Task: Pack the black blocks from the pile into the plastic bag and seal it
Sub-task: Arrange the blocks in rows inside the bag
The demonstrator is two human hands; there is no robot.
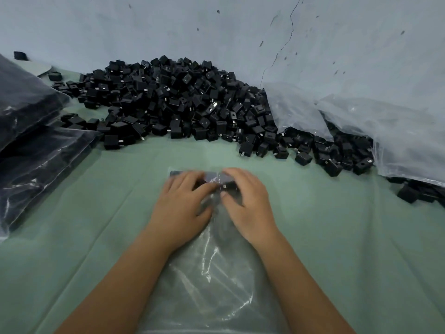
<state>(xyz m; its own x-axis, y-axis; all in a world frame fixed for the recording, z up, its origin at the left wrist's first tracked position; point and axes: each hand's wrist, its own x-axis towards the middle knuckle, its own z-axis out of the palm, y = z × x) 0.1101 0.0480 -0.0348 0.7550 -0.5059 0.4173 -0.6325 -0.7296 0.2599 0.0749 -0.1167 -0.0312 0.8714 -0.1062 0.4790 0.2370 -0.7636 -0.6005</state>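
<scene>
- Head view showed both hands working at the far end of a clear plastic bag that lay flat on the green-covered bench, running from the near edge of the picture away toward the pile.
- Left hand lay over the bag with fingers bent down onto a short row of black blocks at the bag's far end; it appeared to press or steady them through the film rather than close fully around one.
- Right hand had its fingers curled over the same row, thumb tucked beneath, seemingly pinching a block through or at the plastic.
- Whether those blocks sat fully inside the bag could not be told for certain; grey film seemed to cover at least some of them.
- Near part of the bag looked flat and held nothing visible, so packing seemed at an early stage, with only a few blocks placed.
- Large pile of black blocks remained against the wall, well apart from the hands, so plenty of stock was left.
- Filled dark bags lay stacked at the left, and loose clear sheeting draped over blocks at the right.
- Sealing was judged still to come, since the bag's near end was out of frame and no closure was visible.
</scene>
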